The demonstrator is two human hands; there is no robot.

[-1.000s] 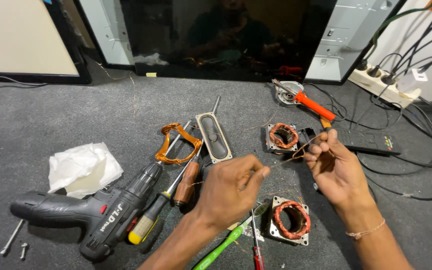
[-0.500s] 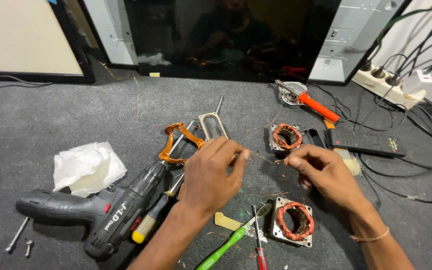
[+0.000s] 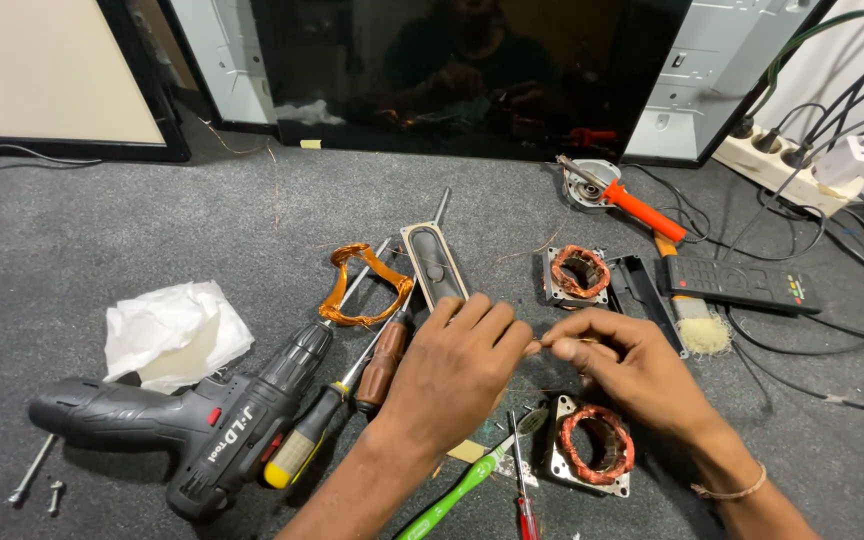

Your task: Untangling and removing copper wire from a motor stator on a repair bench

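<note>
Left hand (image 3: 457,365) and right hand (image 3: 632,365) now moved together, fingertips pinching thin copper wire (image 3: 542,345) above square copper-wound motor coil (image 3: 592,445).

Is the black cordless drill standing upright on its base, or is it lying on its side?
Lying on its side. The drill rests flat on the grey mat, handle pointing left, chuck pointing toward the screwdrivers.

Open grey carpet floor (image 3: 132,230) far left and ahead. Hemmed in close: black cordless drill (image 3: 182,425) and brown-handled screwdriver (image 3: 382,365) just left, copper-wound stator (image 3: 594,447) below right, black remote (image 3: 747,283) and white power strip (image 3: 787,165) cluttering right.
</note>
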